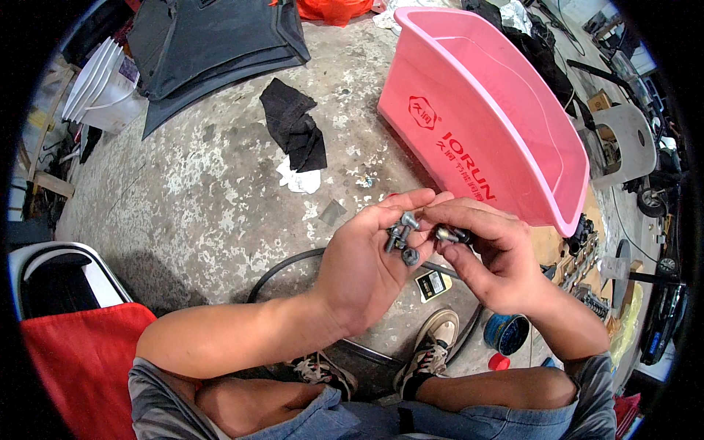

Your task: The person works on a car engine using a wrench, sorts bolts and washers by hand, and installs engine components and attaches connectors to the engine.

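Left hand [367,257], cupped open, cradles steel bolts [411,256], axes mixed; right hand [495,253], just rightward, grips dark fasteners [463,236].

Cannot count the bolts [400,239] overlapping in the left hand [365,268]. Cannot trace the full outline of the dark hardware [449,235] in the right hand [502,253], partly covered by the grip. Cannot see the stretch of the pink tub [455,125] behind the right hand, nor follow the black hose [295,258] behind the left. Cannot see the tops of the dark panels [220,44] or the red bag [334,9], cut off by the upper edge. Cannot make out the tiny print on the flat card [433,285].
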Demonstrator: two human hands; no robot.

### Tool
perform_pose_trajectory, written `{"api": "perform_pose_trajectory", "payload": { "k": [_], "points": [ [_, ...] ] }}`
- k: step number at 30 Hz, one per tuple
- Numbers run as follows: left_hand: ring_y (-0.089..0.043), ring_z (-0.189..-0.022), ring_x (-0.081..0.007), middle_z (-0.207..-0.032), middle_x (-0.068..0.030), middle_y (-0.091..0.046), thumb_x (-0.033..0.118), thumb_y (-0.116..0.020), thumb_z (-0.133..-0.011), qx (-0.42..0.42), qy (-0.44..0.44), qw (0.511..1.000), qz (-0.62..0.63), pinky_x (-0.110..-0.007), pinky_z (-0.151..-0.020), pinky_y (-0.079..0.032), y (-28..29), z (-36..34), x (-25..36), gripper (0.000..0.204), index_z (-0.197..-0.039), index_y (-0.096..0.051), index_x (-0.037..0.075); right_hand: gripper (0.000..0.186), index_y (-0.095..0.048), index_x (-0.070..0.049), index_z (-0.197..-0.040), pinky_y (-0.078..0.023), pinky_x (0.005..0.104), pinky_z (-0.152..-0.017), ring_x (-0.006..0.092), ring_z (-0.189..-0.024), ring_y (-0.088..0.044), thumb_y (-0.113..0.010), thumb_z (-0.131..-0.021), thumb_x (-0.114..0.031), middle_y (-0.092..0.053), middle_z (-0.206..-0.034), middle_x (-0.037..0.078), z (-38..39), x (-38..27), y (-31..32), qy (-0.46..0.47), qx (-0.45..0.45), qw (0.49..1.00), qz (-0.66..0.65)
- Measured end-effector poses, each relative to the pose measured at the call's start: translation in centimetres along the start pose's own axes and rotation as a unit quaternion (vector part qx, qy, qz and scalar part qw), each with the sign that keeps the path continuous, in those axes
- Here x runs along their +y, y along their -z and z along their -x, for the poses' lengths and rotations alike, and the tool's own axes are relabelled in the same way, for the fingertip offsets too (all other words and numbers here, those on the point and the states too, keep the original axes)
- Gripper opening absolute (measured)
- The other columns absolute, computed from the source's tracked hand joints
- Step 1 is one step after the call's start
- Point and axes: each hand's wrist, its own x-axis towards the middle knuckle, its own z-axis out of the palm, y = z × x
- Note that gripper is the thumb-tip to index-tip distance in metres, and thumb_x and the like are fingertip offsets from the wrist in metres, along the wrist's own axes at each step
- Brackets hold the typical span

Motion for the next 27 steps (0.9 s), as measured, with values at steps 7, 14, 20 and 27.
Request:
{"api": "perform_pose_trajectory", "payload": {
  "k": [7, 14, 20, 27],
  "points": [
    [-0.06, -0.091, -0.0176, -0.115, -0.0146, -0.056, 0.012, -0.036, -0.092, -0.006, 0.017, 0.999, -0.026, -0.032, -0.088, -0.051, -0.1, 0.2, 0.1, 0.035, -0.123, -0.044, -0.001, 0.022, -0.06, 0.003, -0.102, -0.051, 0.0335, -0.079, 0.0274, -0.088, -0.066, -0.057, -0.081, 0.006, -0.067, -0.09, 0.015, 0.4, -0.1, -0.3, -0.014, 0.024, 0.999, 0.047],
    [-0.058, -0.103, -0.0213, -0.114, -0.0145, -0.055, 0.009, -0.038, -0.094, 0.064, 0.001, 0.994, -0.085, -0.035, -0.097, -0.048, -1.6, 0.6, 0.0, 0.032, -0.123, -0.043, -0.002, 0.016, -0.064, 0.005, -0.094, -0.049, 0.0239, -0.067, 0.0107, -0.074, -0.06, -0.061, -0.09, -0.011, -0.068, -0.082, 0.007, 0.3, 0.2, 1.1, -0.149, 0.051, 0.983, -0.093],
    [-0.056, -0.104, -0.0175, -0.11, -0.011, -0.057, 0.018, -0.042, -0.099, 0.048, 0.008, 0.989, -0.137, -0.032, -0.094, -0.048, -0.1, 0.2, -0.7, 0.03, -0.123, -0.045, -0.001, 0.021, -0.065, 0.006, -0.099, -0.048, 0.0261, -0.079, 0.0117, -0.087, -0.059, -0.062, -0.09, -0.013, -0.067, -0.093, 0.009, 0.7, -0.4, 1.7, -0.247, 0.027, 0.944, -0.215],
    [-0.053, -0.081, -0.0086, -0.093, -0.0019, -0.06, 0.016, -0.057, -0.093, -0.028, -0.031, 0.975, -0.218, -0.023, -0.074, -0.044, 1.1, -0.4, -0.3, 0.021, -0.11, -0.058, 0.003, 0.018, -0.063, 0.001, -0.084, -0.047, 0.0294, -0.063, 0.0158, -0.069, -0.06, -0.071, -0.08, -0.014, -0.062, -0.074, 0.009, 1.6, 0.5, 1.3, -0.079, 0.032, 0.996, -0.007]
  ]
}}
